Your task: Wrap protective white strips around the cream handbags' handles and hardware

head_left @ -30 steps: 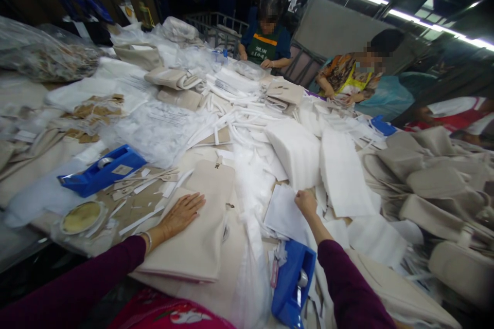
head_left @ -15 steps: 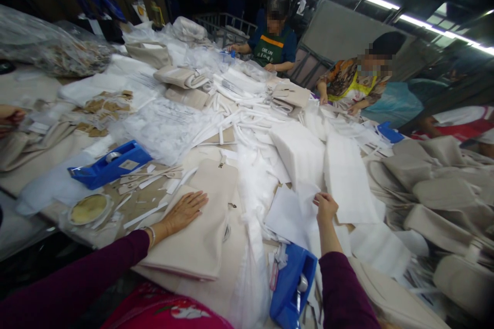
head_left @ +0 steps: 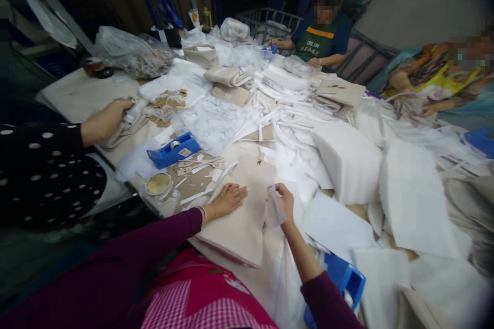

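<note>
My left hand point(head_left: 226, 200) lies flat with its fingers stretched on a beige bag point(head_left: 241, 239), which rests flat near the table's front edge. A small metal fitting shows on a beige piece at the bag's far end. My right hand point(head_left: 284, 203) pinches a thin translucent white sheet point(head_left: 275, 209) and holds it at the bag's right edge, partly over it. To the right of that hand lies a stack of white paper sheets point(head_left: 339, 221). A blue tape dispenser point(head_left: 349, 280) stands beside my right forearm, partly hidden by the sleeve.
Another blue tape dispenser point(head_left: 175, 150) and a round tin point(head_left: 159, 184) lie left of the bag. Stacked white foam sheets point(head_left: 347, 162) rise at the right. At the left a co-worker's hand point(head_left: 104, 122) reaches over the table; two more people work across it.
My right hand has moved left from the paper stack to the bag with a thin sheet. My left hand stays on the bag. The view has swung left, showing more of the left co-worker.
</note>
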Tool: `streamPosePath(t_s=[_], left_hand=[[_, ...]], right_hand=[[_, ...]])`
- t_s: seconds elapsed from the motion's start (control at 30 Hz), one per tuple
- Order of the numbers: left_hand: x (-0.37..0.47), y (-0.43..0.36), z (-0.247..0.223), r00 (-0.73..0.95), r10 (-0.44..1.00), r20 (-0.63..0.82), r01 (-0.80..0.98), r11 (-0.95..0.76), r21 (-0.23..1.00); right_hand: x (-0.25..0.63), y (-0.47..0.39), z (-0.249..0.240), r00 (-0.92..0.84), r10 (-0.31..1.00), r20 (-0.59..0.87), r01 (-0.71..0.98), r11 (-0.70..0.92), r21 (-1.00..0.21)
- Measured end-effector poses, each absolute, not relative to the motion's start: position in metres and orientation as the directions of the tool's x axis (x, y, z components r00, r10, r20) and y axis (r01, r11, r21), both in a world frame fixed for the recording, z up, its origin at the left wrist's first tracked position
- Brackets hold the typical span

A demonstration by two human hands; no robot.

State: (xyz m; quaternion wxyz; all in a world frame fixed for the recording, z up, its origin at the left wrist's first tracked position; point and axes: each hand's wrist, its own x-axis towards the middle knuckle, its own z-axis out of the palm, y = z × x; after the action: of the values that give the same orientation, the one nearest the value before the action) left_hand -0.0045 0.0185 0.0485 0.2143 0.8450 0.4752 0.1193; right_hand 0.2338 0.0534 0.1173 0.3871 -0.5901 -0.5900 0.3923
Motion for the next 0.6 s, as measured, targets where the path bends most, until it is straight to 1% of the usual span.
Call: streamPosePath(t_s=[0.03,0.1,0.17,0.23,0.27,0.4,0.43,0.5,0.53,0.57,0.6], left_hand=[[-0.004,0.018,0.049,0.517,0.856,0.000,0.740,-0.447,0.503],[-0.004,0.019,0.047,0.500,0.866,0.012,0.701,-0.413,0.582],[-0.005,0.022,0.041,0.438,0.899,0.019,0.616,-0.316,0.721],[-0.008,0.027,0.034,0.341,0.940,0.005,0.506,-0.188,0.842],[-0.011,0.030,0.031,0.296,0.955,-0.005,0.457,-0.137,0.879],[-0.028,0.046,0.030,0.195,0.981,-0.014,0.345,-0.055,0.937],[-0.032,0.050,0.034,0.152,0.988,-0.035,0.284,-0.010,0.959],[-0.039,0.057,0.042,0.061,0.989,-0.134,0.099,0.128,0.987],[-0.042,0.060,0.046,0.039,0.979,-0.202,0.003,0.202,0.979],[-0.043,0.062,0.050,0.038,0.964,-0.265,-0.070,0.267,0.961],[-0.045,0.065,0.053,0.052,0.949,-0.310,-0.104,0.314,0.944]], right_hand=[[0.207,0.050,0.115,-0.011,1.000,0.004,0.420,0.008,-0.907],[0.162,0.047,0.107,0.000,1.000,0.005,0.527,0.004,-0.850],[0.132,0.046,0.098,0.013,0.999,-0.029,0.629,-0.031,-0.777],[0.115,0.047,0.088,0.033,0.997,-0.070,0.676,-0.073,-0.733],[0.111,0.047,0.084,0.047,0.995,-0.083,0.683,-0.093,-0.725],[0.103,0.047,0.070,0.098,0.989,-0.108,0.690,-0.146,-0.709],[0.102,0.046,0.067,0.105,0.989,-0.105,0.698,-0.149,-0.700],[0.098,0.044,0.064,0.113,0.989,-0.092,0.725,-0.145,-0.673],[0.095,0.043,0.063,0.112,0.990,-0.090,0.745,-0.143,-0.652],[0.093,0.042,0.062,0.107,0.990,-0.095,0.764,-0.143,-0.629],[0.090,0.042,0.062,0.103,0.989,-0.103,0.780,-0.145,-0.609]])
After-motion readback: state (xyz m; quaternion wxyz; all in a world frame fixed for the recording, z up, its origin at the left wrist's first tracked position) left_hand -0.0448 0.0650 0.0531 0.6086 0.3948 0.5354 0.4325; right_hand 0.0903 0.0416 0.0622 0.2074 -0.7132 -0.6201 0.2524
